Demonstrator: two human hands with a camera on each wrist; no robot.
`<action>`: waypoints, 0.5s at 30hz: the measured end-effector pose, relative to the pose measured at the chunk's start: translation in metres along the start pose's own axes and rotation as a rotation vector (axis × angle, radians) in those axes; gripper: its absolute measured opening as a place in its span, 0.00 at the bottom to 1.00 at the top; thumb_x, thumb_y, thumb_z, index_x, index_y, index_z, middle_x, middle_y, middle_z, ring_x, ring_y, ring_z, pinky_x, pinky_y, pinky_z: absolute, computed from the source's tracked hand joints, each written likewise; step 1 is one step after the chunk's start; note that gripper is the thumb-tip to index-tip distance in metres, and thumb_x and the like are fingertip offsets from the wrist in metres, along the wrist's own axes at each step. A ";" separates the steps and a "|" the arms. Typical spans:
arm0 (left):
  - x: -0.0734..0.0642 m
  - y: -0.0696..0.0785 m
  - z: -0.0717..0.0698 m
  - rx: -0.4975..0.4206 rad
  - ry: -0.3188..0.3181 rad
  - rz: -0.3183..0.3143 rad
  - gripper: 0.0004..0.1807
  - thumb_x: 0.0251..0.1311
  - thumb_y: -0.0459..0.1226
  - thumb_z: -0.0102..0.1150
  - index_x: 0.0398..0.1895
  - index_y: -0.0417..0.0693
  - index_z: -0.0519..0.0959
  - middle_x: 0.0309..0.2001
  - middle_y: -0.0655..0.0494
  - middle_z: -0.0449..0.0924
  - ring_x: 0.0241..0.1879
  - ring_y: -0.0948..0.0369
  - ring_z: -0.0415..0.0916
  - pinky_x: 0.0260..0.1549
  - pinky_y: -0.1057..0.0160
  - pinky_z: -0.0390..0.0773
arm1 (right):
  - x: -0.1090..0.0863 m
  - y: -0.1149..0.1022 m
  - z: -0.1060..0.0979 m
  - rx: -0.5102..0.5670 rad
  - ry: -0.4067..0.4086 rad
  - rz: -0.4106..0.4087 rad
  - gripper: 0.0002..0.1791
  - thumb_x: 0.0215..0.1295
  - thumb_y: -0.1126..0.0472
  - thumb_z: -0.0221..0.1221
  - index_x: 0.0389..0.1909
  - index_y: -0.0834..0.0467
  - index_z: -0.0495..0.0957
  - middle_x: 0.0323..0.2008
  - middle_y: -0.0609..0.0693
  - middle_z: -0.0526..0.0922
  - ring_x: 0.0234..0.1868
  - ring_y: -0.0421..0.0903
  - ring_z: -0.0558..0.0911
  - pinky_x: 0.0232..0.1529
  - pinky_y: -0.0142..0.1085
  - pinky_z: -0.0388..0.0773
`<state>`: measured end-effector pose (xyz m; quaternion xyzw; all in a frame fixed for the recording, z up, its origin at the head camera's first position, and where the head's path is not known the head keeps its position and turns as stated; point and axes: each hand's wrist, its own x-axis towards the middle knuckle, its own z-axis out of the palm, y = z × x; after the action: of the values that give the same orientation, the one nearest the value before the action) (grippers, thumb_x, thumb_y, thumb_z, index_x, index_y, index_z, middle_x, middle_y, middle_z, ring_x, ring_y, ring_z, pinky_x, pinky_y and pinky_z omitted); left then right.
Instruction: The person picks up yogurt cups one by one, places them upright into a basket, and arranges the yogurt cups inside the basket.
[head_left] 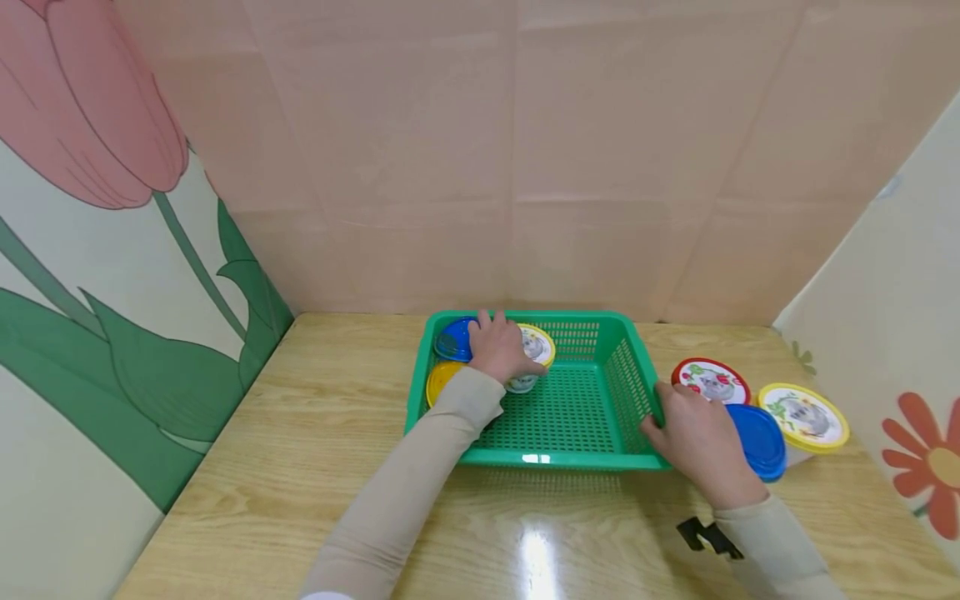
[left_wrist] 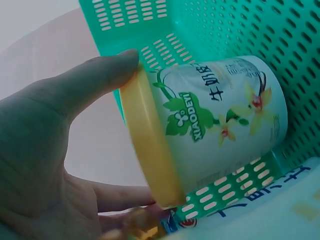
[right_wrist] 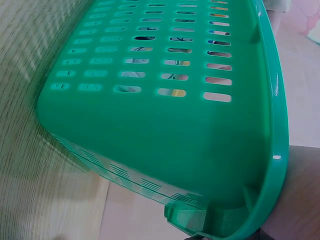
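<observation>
A green plastic basket (head_left: 570, 458) with perforated walls stands on the table. Inside it, my left hand (head_left: 497, 348) grips a round ice cream tub with a yellow lid (head_left: 538, 342). The left wrist view shows the thumb and fingers on opposite sides of the lid, and the tub's white printed side (left_wrist: 215, 120). Left of that hand, also in the basket, are a blue-lidded tub (head_left: 454, 340) and an orange-yellow-lidded one (head_left: 442, 380). My right hand (head_left: 701, 442) holds the basket's right rim; the right wrist view shows mostly the basket's outer wall (right_wrist: 150, 135).
To the right of the basket stand a red-rimmed tub (head_left: 712, 380), a blue-lidded tub (head_left: 757, 442) and a yellow-rimmed tub (head_left: 806, 417). Behind the wooden table (head_left: 315, 417) is a pinkish covered wall (head_left: 450, 167). Painted side walls flank it.
</observation>
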<state>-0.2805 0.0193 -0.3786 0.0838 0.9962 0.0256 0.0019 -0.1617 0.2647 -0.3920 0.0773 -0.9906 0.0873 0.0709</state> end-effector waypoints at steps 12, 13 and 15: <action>-0.003 -0.003 -0.001 0.014 -0.008 -0.012 0.43 0.36 0.75 0.67 0.45 0.53 0.81 0.46 0.56 0.73 0.52 0.52 0.58 0.49 0.55 0.63 | 0.000 -0.001 0.000 0.003 -0.002 0.004 0.27 0.59 0.57 0.66 0.52 0.73 0.76 0.33 0.62 0.82 0.27 0.52 0.76 0.34 0.57 0.75; -0.002 -0.003 -0.001 0.010 -0.007 -0.012 0.43 0.36 0.76 0.67 0.44 0.53 0.81 0.45 0.56 0.73 0.51 0.53 0.59 0.49 0.55 0.63 | -0.001 -0.001 0.000 0.002 0.001 0.002 0.27 0.59 0.57 0.66 0.52 0.73 0.76 0.34 0.63 0.82 0.27 0.52 0.76 0.34 0.58 0.75; -0.002 -0.003 -0.001 -0.004 -0.006 -0.013 0.43 0.37 0.76 0.66 0.44 0.52 0.80 0.44 0.56 0.73 0.50 0.53 0.59 0.48 0.55 0.63 | -0.001 0.000 0.000 0.000 0.006 -0.002 0.27 0.59 0.57 0.66 0.52 0.73 0.76 0.33 0.63 0.82 0.27 0.52 0.76 0.34 0.57 0.75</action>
<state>-0.2787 0.0158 -0.3779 0.0773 0.9966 0.0274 0.0050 -0.1606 0.2645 -0.3924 0.0779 -0.9904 0.0873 0.0740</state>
